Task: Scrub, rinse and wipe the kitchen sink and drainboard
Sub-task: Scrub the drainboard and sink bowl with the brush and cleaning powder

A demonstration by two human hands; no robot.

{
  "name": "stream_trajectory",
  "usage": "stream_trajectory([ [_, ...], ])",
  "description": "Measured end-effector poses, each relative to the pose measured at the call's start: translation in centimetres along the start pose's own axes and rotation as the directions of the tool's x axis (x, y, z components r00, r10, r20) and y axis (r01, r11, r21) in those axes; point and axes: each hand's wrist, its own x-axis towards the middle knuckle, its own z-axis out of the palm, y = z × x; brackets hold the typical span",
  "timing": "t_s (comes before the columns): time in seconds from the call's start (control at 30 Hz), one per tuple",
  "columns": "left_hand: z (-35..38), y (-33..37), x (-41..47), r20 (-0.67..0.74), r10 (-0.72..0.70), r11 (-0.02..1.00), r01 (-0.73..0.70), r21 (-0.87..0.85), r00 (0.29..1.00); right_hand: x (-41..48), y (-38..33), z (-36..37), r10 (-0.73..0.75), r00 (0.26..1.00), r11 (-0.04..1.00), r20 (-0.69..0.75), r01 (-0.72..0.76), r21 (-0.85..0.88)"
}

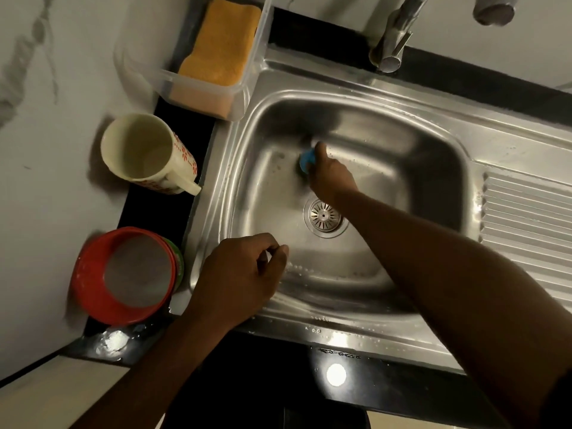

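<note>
One blue scrubber [307,161] — clamped in rt hand [332,178], fingertip end.

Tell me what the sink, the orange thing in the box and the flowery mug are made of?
The sink looks like stainless steel: brushed grey, shiny, with light glinting off wet spots. The orange cloth looks like soft, fuzzy fabric, maybe microfibre; its surface is matte and nubbly. The mug is probably plastic, though it could be ceramic: cream, smooth, dull sheen, with a printed red flower pattern.
</note>
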Motion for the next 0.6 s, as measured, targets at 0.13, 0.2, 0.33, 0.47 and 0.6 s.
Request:
stream_trajectory([
  [0.13,0.0,0.1,-0.2,0.015,-0.014,1.0,0.014,0.006,1.0,1.5,-3.4,0.6,-0.046,0.998,0.996,0.036,0.043,0.081],
  [0.2,-0.1,0.2,-0.2,-0.003,-0.001,1.0,0.001,0.013,1.0,-0.5,-4.6,2.2,-0.128,0.98,0.992,0.151,0.127,0.016],
  [0.33,-0.2,0.6,-0.2,-0.017,0.018,1.0,-0.018,-0.003,1.0,-7.9,-3.5,4.1,-0.298,0.845,0.931,0.443,0.36,-0.059],
  [0.47,-0.4,0.8,-0.1,-0.015,0.017,1.0,-0.017,0.006,1.0,-13.7,1.8,1.6,-0.244,0.663,0.864,0.708,0.48,-0.152],
  [0.6,-0.7,1.1,-0.1,-0.006,0.019,1.0,-0.019,-0.002,1.0,-13.2,6.0,-2.3,-0.09,0.705,0.824,0.703,0.449,-0.345],
])
